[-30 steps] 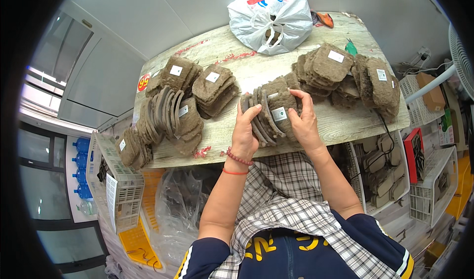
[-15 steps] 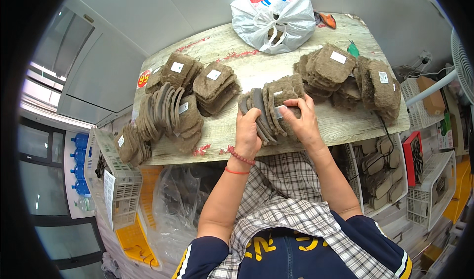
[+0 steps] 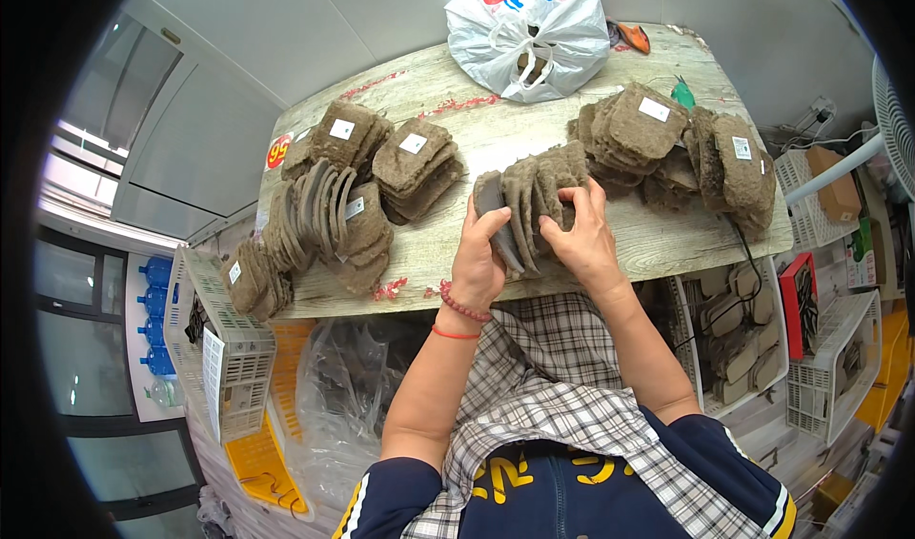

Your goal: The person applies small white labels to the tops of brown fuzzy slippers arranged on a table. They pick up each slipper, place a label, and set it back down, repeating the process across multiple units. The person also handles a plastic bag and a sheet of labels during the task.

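Observation:
Between my hands, near the table's front edge, a row of brown, rough, felt-like pads [image 3: 519, 191] stands on edge, leaning together. A dark grey, smoother curved face [image 3: 491, 205] shows at the row's left end. My left hand [image 3: 479, 253] grips that end, thumb across the edges. My right hand [image 3: 584, 241] is closed on pads at the right side, thumb and fingers pinching; its fingertips are partly hidden between them. To the left lie several more pad stacks [image 3: 415, 162], some with white labels. Further stacks [image 3: 643, 129] lie to the right.
A tied white plastic bag [image 3: 524, 48] stands at the table's back, beside an orange-and-grey tool [image 3: 633, 37]. Crates of pads [image 3: 734, 329] sit below the right edge; a white crate [image 3: 238, 377] stands lower left. A fan [image 3: 891, 120] is at far right. A black cord [image 3: 748, 253] hangs down.
The white label under my right fingers is out of sight now. My right fingers have shifted among the pads, and the row's left end has moved slightly right, its dark grey face now outermost.

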A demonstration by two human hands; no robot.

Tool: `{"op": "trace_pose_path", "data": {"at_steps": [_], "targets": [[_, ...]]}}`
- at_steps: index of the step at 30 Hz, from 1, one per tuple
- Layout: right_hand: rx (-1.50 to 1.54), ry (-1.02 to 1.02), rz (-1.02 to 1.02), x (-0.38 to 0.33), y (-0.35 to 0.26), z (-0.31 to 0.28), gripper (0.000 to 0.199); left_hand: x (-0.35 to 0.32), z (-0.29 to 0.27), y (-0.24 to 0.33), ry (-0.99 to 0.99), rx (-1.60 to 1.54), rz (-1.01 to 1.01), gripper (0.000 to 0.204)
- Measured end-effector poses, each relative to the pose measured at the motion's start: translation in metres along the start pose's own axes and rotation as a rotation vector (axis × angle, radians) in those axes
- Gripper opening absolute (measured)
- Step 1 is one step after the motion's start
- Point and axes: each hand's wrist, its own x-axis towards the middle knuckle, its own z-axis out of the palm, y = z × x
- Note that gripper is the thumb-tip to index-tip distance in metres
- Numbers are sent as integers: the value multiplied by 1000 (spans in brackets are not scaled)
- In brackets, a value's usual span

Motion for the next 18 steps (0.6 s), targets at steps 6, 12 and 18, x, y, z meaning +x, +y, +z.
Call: {"op": "trace_pose_path", "data": {"at_steps": [6,12,18], "targets": [[58,-62,59,0,-2,-4,76,2,-2,-6,60,68,25,36],[64,-51,39,3,7,2,84,12,0,-23,115,219,102,36],[701,-36,238,10,31,41,60,28,-15,-28,202,968,382,41]]}}
